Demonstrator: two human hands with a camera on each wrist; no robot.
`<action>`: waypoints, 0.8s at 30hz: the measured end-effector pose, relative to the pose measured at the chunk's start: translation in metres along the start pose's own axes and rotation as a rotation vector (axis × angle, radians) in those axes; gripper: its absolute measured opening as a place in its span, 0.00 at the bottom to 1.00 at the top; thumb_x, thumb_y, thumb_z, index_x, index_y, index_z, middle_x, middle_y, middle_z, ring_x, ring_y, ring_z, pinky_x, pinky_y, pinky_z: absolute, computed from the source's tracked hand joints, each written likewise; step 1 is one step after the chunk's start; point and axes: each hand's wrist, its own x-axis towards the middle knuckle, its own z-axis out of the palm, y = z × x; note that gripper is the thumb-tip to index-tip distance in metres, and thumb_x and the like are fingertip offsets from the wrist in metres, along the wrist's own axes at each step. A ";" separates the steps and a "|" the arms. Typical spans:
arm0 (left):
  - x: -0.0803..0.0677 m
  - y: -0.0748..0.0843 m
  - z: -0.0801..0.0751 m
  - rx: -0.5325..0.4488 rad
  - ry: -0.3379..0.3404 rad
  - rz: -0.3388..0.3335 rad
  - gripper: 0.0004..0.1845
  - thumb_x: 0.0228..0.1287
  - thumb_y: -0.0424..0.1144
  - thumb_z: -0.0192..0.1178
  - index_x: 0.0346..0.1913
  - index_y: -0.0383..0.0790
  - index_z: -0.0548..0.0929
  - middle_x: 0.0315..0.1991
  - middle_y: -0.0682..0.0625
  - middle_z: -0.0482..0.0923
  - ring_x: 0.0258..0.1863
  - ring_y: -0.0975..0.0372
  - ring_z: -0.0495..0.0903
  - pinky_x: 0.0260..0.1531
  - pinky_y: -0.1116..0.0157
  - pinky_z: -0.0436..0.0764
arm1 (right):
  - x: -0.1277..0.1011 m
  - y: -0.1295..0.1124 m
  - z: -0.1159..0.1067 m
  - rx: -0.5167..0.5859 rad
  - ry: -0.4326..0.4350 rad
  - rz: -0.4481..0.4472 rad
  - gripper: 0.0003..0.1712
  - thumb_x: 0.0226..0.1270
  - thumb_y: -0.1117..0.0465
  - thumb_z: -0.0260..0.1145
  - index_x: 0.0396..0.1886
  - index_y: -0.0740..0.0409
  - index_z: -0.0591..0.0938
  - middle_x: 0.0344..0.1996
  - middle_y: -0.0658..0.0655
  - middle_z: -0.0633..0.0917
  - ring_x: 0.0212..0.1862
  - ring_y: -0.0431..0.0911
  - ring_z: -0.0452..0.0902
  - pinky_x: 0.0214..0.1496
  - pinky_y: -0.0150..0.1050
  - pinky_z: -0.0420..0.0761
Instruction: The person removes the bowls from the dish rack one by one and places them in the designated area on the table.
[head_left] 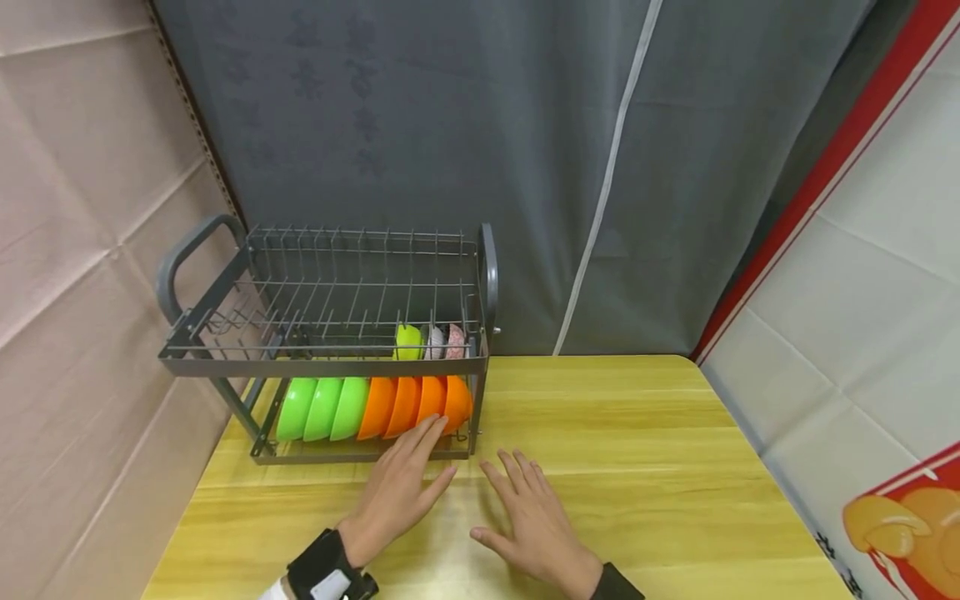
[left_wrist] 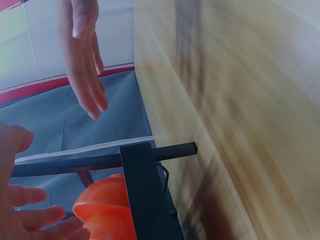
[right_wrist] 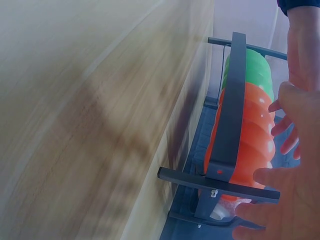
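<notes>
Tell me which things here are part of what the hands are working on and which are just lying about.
In hand:
- left hand, fingers straight, reaching the orange bowls on the lower shelf
- right hand, open, above the table
- dish rack

Lying about:
- green bowls on the lower shelf
- small bowls on the upper shelf
- grey curtain

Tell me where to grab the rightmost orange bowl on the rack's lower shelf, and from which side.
Take the rightmost orange bowl by its upper rim, thumb on one face and fingers on the other, coming from the front of the rack. It stands on edge, packed against the next orange bowl, so probably only the rim is free. The left hand already lies closest, its fingertips at the bowls.
</notes>
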 end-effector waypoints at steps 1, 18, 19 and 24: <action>0.001 0.001 0.000 -0.002 0.005 0.005 0.38 0.66 0.53 0.66 0.74 0.41 0.69 0.71 0.40 0.72 0.65 0.46 0.78 0.61 0.45 0.80 | -0.001 0.000 0.000 0.000 0.000 0.000 0.51 0.66 0.22 0.51 0.79 0.47 0.64 0.77 0.62 0.66 0.78 0.61 0.60 0.77 0.62 0.65; 0.015 -0.002 0.010 -0.127 -0.112 -0.141 0.38 0.72 0.53 0.60 0.76 0.37 0.64 0.74 0.36 0.67 0.69 0.42 0.74 0.67 0.43 0.75 | 0.000 0.006 -0.006 -0.002 0.010 0.000 0.49 0.66 0.23 0.52 0.78 0.45 0.64 0.77 0.61 0.66 0.77 0.61 0.61 0.77 0.61 0.66; 0.016 -0.002 0.011 -0.138 -0.117 -0.150 0.38 0.72 0.53 0.59 0.77 0.36 0.64 0.73 0.36 0.68 0.68 0.42 0.74 0.67 0.43 0.75 | 0.001 0.006 -0.006 -0.006 0.010 0.000 0.50 0.66 0.22 0.50 0.79 0.45 0.64 0.77 0.60 0.65 0.77 0.61 0.61 0.77 0.61 0.66; 0.019 -0.004 0.017 -0.184 -0.142 -0.190 0.39 0.73 0.53 0.59 0.78 0.36 0.61 0.73 0.36 0.68 0.66 0.41 0.76 0.65 0.44 0.78 | 0.000 0.005 -0.007 -0.009 0.008 0.001 0.49 0.67 0.22 0.50 0.78 0.45 0.65 0.77 0.61 0.65 0.77 0.61 0.61 0.77 0.61 0.66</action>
